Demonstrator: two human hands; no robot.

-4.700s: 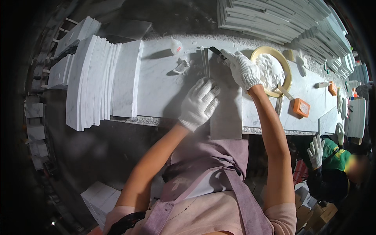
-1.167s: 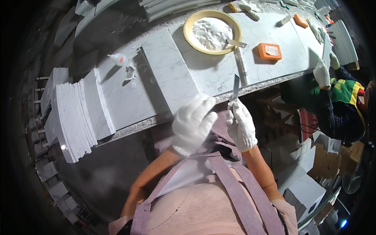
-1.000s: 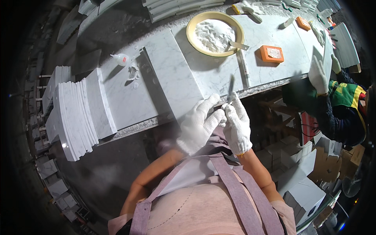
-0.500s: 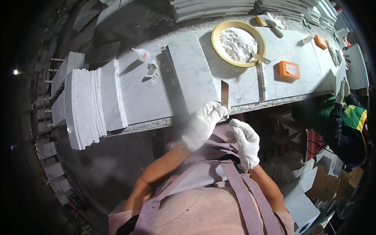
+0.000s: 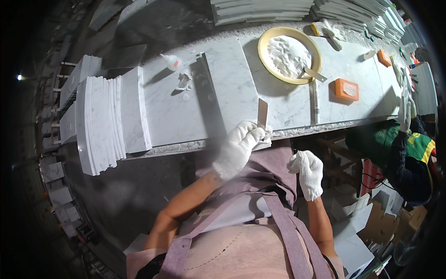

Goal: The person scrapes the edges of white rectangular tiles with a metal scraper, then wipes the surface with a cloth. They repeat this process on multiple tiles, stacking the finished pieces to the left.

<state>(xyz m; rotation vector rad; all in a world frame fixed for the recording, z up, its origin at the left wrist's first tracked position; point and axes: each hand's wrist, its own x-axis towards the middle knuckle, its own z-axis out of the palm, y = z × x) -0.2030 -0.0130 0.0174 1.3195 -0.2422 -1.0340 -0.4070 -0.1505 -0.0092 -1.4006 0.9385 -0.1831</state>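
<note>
My left hand (image 5: 238, 149), in a white knit glove, grips a flat metal scraper blade (image 5: 263, 114) that points up and away from me. It is at the near edge of a white marble slab (image 5: 231, 79), which lies raised on the bench. My right hand (image 5: 308, 175), gloved too, hangs to the right over my mauve apron (image 5: 272, 167), off the bench. Its fingers are curled closed, and whatever may be inside them is hidden. Beyond the slab sits a yellow basin (image 5: 265, 65) of white paste or powder, with a putty knife (image 5: 317, 75) resting across its rim.
On the bench are an orange box (image 5: 347, 89), a squeeze bottle (image 5: 172, 62), a crumpled white scrap (image 5: 184, 82) and spare gloves (image 5: 331, 32). Stone tiles (image 5: 100, 123) stand stacked at left. Another person (image 5: 395, 153) works at the right end, gloved hands raised near the bench.
My right hand has drawn away from the left one, toward the right, and its fingers have curled in more. The left hand still holds the scraper blade, now turned slightly.
</note>
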